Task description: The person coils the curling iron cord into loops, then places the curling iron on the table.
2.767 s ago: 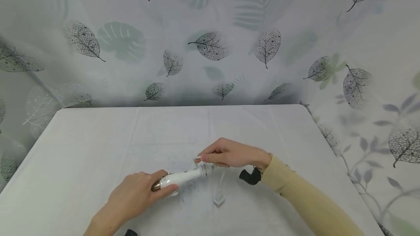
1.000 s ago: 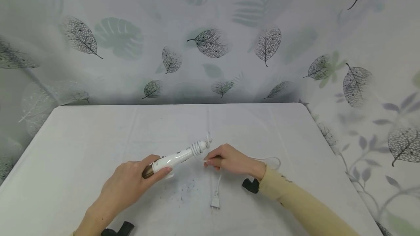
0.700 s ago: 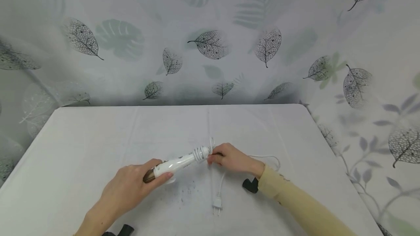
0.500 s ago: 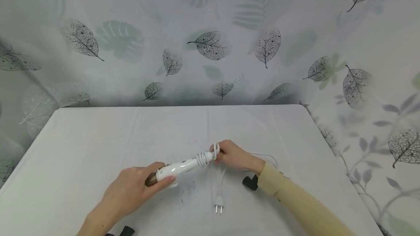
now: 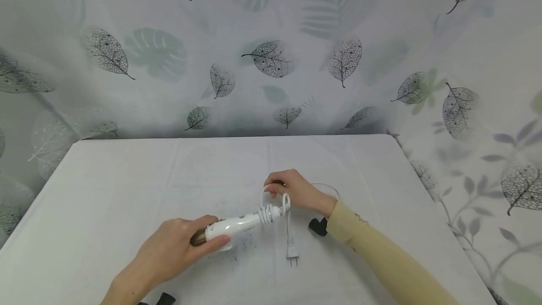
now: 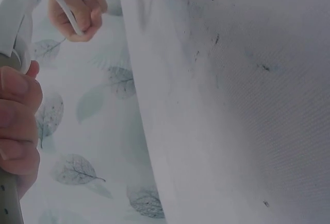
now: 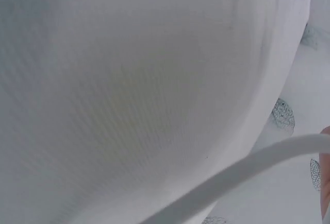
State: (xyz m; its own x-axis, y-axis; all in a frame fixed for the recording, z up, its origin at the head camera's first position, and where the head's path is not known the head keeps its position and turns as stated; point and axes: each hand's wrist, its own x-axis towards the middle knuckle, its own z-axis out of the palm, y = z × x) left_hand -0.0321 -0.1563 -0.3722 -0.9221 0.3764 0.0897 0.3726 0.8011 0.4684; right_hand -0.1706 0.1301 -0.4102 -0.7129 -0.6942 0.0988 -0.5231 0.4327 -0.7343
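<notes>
White wand: sits over the near middle of the table, brown end at lower left and cord end at upper right; can't tell if it touches the tabletop. My guess is it's light enough for one hand, stiff all the way along, and that glossy shell probably gets slippery with damp fingers
Left hand: clamped on the wand around the brown part and the white edge beside it, fingers curled right round in the left wrist view, looks like a solid hold tbh
Right hand: thumb and fingers pinched together on the cord, a bit past the wand's cord end; the right wrist view only gets a blurry length of it
Cord: a few coils around the narrow end, then a small loop standing off the tip; I'd say soft and bendy but springy, so loose turns could slide or pop off, and I'd pinch it close to the coils to keep them snug
Plug: white, two prongs, below the loop on the near side; the prongs look like the bit most likely to snag or bend, so hold the body
Best place to grab: the thick smooth section for the wand, imo, and don't let the thin neck where the cord comes out take the strain, that's likely the fragile spot
</notes>
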